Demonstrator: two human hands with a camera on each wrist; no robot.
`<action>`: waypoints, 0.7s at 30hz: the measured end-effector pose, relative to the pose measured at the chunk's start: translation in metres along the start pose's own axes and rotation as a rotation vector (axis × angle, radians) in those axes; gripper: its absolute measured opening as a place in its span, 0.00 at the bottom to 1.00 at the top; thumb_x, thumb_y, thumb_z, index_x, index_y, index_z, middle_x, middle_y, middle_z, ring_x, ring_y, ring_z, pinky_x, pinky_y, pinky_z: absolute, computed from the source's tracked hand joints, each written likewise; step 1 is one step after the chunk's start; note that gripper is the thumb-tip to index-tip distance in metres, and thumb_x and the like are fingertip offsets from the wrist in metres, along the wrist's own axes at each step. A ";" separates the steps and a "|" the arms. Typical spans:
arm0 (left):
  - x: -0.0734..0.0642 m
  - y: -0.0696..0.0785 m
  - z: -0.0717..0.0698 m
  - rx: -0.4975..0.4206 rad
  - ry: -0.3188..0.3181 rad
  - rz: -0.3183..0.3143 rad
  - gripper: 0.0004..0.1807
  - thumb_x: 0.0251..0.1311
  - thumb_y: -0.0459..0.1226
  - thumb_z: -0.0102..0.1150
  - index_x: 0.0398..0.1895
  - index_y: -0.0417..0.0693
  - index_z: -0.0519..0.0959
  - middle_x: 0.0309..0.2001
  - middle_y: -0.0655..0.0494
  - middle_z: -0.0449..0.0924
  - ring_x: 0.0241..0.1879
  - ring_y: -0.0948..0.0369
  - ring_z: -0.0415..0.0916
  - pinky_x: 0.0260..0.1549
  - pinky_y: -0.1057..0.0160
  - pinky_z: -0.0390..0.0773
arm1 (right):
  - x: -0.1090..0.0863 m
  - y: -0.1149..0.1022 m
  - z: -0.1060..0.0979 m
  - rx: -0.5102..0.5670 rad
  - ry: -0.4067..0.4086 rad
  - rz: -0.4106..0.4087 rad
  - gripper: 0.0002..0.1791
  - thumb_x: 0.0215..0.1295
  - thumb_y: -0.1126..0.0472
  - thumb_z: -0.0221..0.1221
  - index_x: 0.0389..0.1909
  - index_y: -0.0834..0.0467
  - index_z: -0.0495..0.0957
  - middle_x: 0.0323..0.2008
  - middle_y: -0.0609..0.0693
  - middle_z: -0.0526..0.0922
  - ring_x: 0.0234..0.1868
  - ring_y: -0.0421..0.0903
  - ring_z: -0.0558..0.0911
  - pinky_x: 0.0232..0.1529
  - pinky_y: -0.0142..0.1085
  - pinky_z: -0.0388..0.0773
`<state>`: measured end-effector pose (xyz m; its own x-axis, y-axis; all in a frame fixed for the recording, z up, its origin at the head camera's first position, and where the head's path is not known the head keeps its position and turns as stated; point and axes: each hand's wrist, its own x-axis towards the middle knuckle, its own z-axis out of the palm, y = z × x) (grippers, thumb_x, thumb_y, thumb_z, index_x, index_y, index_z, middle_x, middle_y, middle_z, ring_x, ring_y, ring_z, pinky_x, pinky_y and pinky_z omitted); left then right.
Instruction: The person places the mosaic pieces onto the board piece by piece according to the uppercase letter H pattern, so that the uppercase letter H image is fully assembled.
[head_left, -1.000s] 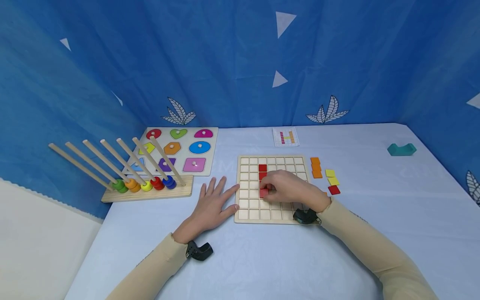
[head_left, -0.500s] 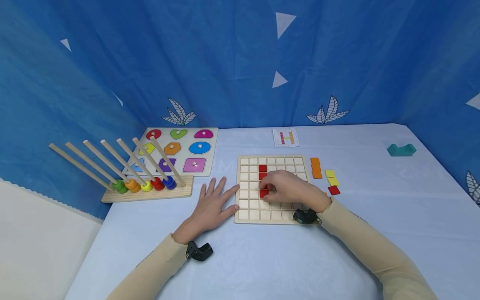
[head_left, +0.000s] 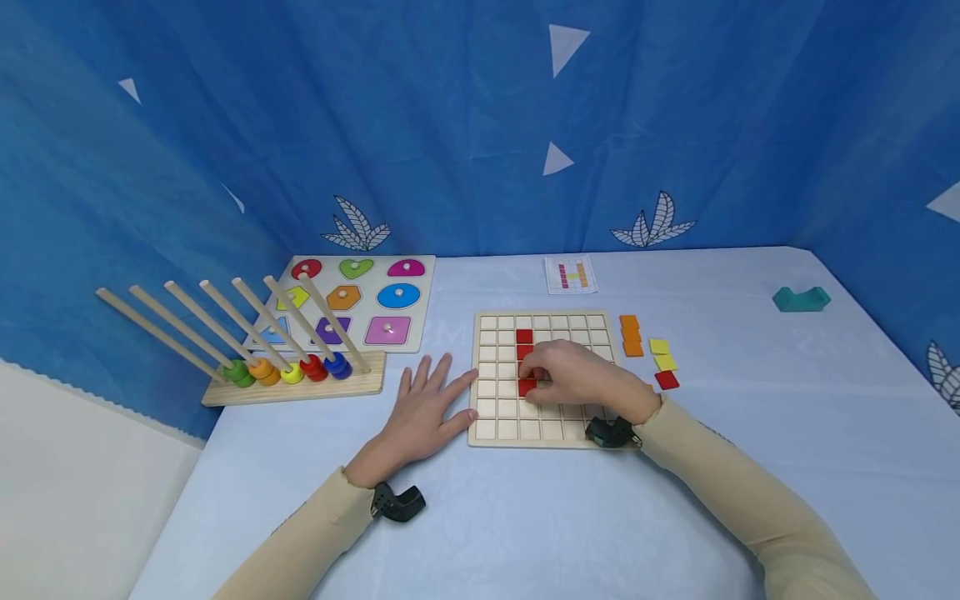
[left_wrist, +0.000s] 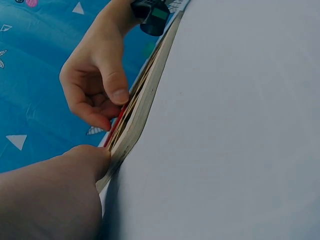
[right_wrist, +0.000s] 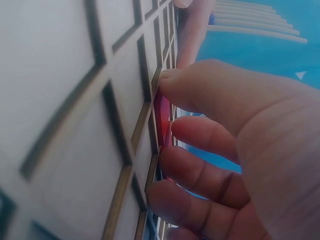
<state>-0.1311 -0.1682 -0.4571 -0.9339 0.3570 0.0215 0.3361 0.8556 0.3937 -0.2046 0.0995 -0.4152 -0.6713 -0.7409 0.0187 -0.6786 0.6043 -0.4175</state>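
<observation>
A wooden grid board (head_left: 551,430) lies on the table, with a column of red square tiles in its third column from the left. My right hand (head_left: 568,372) is over the board, thumb and curled fingers at the lowest red tile (head_left: 527,387), which sits flat in its cell. In the right wrist view the thumb and index finger stand on either side of a red tile (right_wrist: 163,117). Part of the red column is hidden under the hand. My left hand (head_left: 426,408) lies spread on the table, fingertips and thumb touching the board's left edge.
Right of the board lie orange tiles (head_left: 631,336), yellow tiles (head_left: 663,362) and a red tile (head_left: 667,380). A pattern card (head_left: 571,275) is behind it. At left stand a bead abacus (head_left: 300,385) and a shape puzzle (head_left: 387,330). A teal block (head_left: 801,300) sits far right.
The red tile under my right fingers looked tilted and lighter a second ago; it now lies flat in its cell. Both hands have stayed in place.
</observation>
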 end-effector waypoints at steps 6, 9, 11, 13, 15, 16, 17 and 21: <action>0.000 -0.001 0.001 0.001 0.007 0.003 0.33 0.69 0.56 0.54 0.76 0.60 0.67 0.80 0.38 0.53 0.80 0.32 0.40 0.72 0.25 0.41 | 0.000 0.000 0.000 -0.002 0.004 -0.006 0.11 0.58 0.58 0.71 0.41 0.54 0.87 0.29 0.45 0.80 0.30 0.38 0.73 0.34 0.31 0.72; 0.001 -0.001 0.001 0.001 0.007 0.003 0.33 0.69 0.55 0.54 0.76 0.60 0.67 0.80 0.38 0.53 0.80 0.32 0.40 0.72 0.25 0.41 | 0.000 -0.001 -0.001 -0.002 0.005 -0.007 0.10 0.58 0.58 0.71 0.41 0.54 0.87 0.29 0.45 0.80 0.30 0.38 0.73 0.34 0.31 0.72; 0.001 -0.001 0.001 0.001 0.005 0.002 0.34 0.69 0.56 0.54 0.76 0.60 0.67 0.81 0.38 0.53 0.80 0.32 0.40 0.73 0.25 0.40 | 0.000 -0.001 -0.001 -0.002 0.003 -0.004 0.10 0.58 0.58 0.71 0.41 0.54 0.87 0.29 0.44 0.80 0.30 0.38 0.73 0.34 0.30 0.72; 0.000 -0.001 0.000 0.003 0.003 0.002 0.34 0.69 0.56 0.54 0.76 0.60 0.67 0.81 0.38 0.52 0.80 0.32 0.40 0.73 0.25 0.40 | 0.000 -0.002 -0.002 -0.001 0.001 -0.001 0.10 0.58 0.58 0.71 0.40 0.54 0.87 0.29 0.44 0.80 0.30 0.38 0.72 0.33 0.30 0.72; 0.000 -0.001 0.000 0.002 0.005 0.003 0.34 0.69 0.56 0.54 0.76 0.60 0.67 0.81 0.38 0.52 0.80 0.32 0.40 0.73 0.25 0.40 | 0.000 -0.002 -0.002 -0.003 0.000 -0.001 0.10 0.58 0.58 0.71 0.41 0.54 0.87 0.28 0.44 0.80 0.30 0.38 0.72 0.34 0.30 0.72; 0.000 -0.001 0.000 0.002 0.006 0.003 0.34 0.69 0.56 0.54 0.76 0.60 0.67 0.80 0.38 0.53 0.80 0.32 0.40 0.72 0.25 0.41 | 0.000 -0.002 -0.002 -0.003 0.000 -0.002 0.10 0.58 0.58 0.71 0.41 0.55 0.87 0.28 0.44 0.80 0.29 0.38 0.73 0.34 0.30 0.72; -0.001 -0.001 0.000 0.001 0.006 0.002 0.34 0.69 0.56 0.55 0.76 0.60 0.67 0.80 0.38 0.53 0.80 0.32 0.40 0.72 0.25 0.41 | 0.000 -0.002 -0.003 -0.005 0.001 -0.003 0.10 0.58 0.58 0.70 0.41 0.55 0.87 0.28 0.44 0.80 0.30 0.38 0.73 0.34 0.30 0.72; -0.001 -0.002 0.001 -0.001 0.006 0.000 0.34 0.69 0.55 0.55 0.76 0.60 0.67 0.80 0.38 0.53 0.80 0.32 0.40 0.72 0.25 0.41 | -0.004 -0.001 -0.007 -0.002 0.010 0.019 0.10 0.60 0.57 0.70 0.41 0.55 0.87 0.29 0.44 0.81 0.30 0.38 0.73 0.36 0.32 0.74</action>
<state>-0.1304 -0.1699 -0.4593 -0.9347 0.3545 0.0268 0.3357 0.8553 0.3947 -0.2033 0.1038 -0.4083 -0.6873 -0.7261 0.0198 -0.6660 0.6191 -0.4162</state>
